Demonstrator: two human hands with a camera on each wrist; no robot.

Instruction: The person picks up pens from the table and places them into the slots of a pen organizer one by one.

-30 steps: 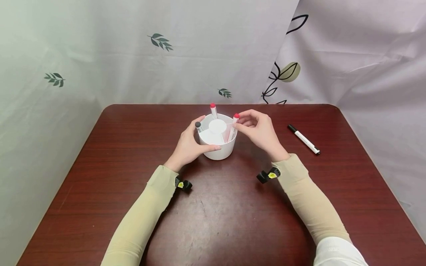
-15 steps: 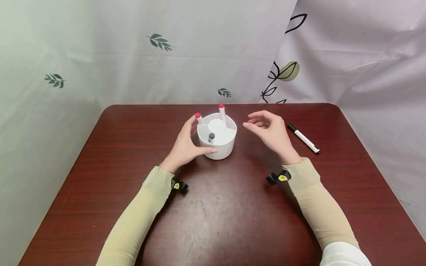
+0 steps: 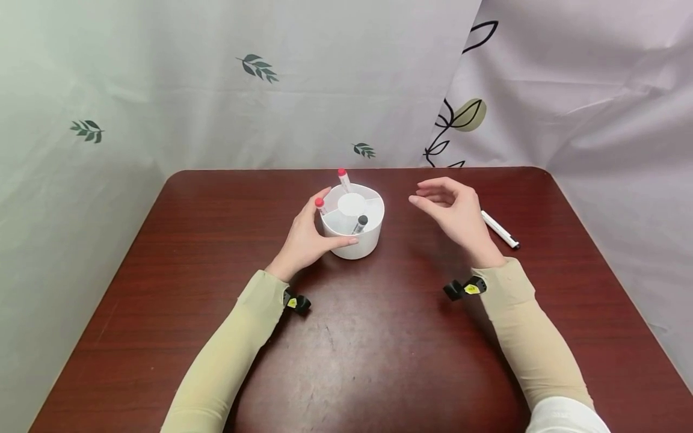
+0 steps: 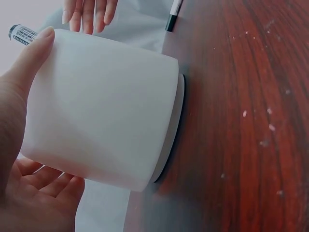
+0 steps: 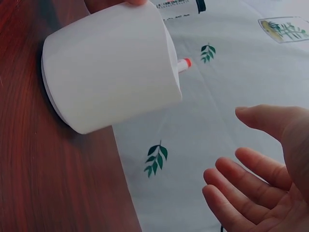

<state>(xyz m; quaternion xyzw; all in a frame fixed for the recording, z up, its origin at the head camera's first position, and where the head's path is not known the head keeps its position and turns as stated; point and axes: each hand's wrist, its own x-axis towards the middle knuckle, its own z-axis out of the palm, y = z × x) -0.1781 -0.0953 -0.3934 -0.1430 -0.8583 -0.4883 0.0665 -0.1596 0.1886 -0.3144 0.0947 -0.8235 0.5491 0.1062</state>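
A round white pen holder with divided compartments stands on the table. Two red-capped markers, one at the back and one at the left, lean in it. A black-capped marker sits in a front compartment. My left hand holds the holder's left side, thumb across the front wall and fingers around behind. To the right, apart from the holder, my right hand is raised with relaxed fingers and nothing in them. In the right wrist view, a gap shows between its thumb and fingers.
Another white marker lies on the table at the right, its black cap hidden behind the right hand in the head view. The dark red wooden table ends at a pale leaf-printed curtain behind and at the sides.
The holder has turned counterclockwise under the left hand, carrying its markers round. My right hand has let go of a red-capped marker and drawn away to the right.
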